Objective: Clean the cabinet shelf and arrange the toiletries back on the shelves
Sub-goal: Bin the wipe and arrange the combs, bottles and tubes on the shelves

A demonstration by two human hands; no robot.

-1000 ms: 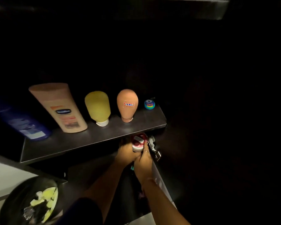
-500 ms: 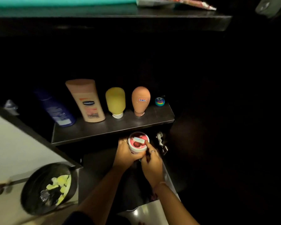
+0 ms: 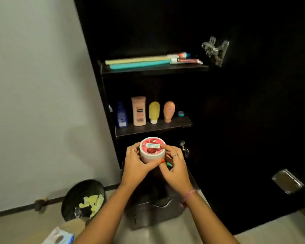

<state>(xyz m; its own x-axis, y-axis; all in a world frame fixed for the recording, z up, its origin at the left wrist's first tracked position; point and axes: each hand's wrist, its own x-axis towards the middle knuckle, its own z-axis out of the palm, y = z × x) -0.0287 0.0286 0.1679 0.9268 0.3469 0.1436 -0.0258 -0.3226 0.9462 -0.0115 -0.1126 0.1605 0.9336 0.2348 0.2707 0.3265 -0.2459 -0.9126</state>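
Note:
A round white jar with a red fruit lid (image 3: 152, 149) is held in front of the dark cabinet, just below the middle shelf (image 3: 153, 128). My left hand (image 3: 136, 164) grips the jar's side from the left. My right hand (image 3: 174, 166) touches the lid's right edge with its fingertips and curls round a small orange and green item (image 3: 169, 160). On the middle shelf stand a blue bottle (image 3: 121, 115), a peach lotion bottle (image 3: 139, 110), a yellow tube (image 3: 154, 112), an orange tube (image 3: 168, 111) and a tiny colourful tin (image 3: 181, 113).
The top shelf (image 3: 155, 68) carries long teal and yellow items and tubes. The cabinet door (image 3: 253, 120) stands open at right, hinges showing. A black bin (image 3: 83, 199) with yellow scraps sits on the floor at left, a dark bag (image 3: 153, 210) below my hands, a tissue box (image 3: 60, 237) at bottom left.
Both hands have brought the jar up and out from the dark lower compartment. The camera pulled back and up, so the top shelf and wall now show.

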